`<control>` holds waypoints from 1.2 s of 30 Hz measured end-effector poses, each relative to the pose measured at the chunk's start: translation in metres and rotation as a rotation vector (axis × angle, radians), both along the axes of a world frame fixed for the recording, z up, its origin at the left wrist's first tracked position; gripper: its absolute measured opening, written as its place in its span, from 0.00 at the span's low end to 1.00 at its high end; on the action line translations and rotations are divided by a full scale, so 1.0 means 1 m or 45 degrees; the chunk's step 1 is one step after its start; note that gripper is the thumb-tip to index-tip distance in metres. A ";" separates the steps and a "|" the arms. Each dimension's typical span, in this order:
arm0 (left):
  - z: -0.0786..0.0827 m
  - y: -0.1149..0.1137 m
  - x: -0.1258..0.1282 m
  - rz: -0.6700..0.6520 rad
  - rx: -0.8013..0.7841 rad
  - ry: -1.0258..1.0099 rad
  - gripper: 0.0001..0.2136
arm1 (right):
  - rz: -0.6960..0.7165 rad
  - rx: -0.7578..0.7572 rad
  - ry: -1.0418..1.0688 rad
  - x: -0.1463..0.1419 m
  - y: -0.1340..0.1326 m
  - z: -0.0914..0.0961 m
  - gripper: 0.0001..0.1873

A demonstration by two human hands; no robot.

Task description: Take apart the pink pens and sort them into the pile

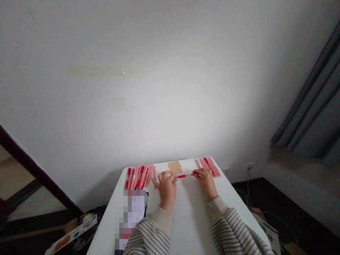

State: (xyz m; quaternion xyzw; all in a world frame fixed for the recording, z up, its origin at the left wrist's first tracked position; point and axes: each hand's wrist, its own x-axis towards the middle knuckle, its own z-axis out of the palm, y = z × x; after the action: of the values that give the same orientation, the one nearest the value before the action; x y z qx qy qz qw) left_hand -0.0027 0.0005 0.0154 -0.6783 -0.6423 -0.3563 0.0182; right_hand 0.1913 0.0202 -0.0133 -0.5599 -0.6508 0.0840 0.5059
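Note:
A slim pen (182,176), with a red section and a thin paler section, spans the gap between my hands above the white table. My left hand (167,187) is closed with thumb and fingertips on its left end. At the other end, my right hand (207,182) pinches a red and silver part with its fingers. Whether the pen is in one piece or in separate parts, I cannot tell. Left of my left hand lies a row of several pink and red pens (139,177). Another group of pink and red pens (211,165) lies just beyond my right hand.
A tan square of paper (175,166) lies at the back of the white table (186,219). A blurred-out phone-like object (135,209) rests by my left forearm. The wall stands behind the table; green cables (245,198) run on the right.

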 end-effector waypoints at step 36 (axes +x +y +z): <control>0.001 -0.021 -0.021 0.256 0.119 0.076 0.07 | -0.218 0.022 0.049 0.016 0.009 -0.013 0.17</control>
State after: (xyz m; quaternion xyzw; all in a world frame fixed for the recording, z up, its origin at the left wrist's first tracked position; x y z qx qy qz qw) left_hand -0.0241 -0.0203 0.0169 -0.6191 -0.6890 -0.3619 0.1048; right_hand 0.2070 0.0292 -0.0260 -0.6073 -0.5915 0.0456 0.5285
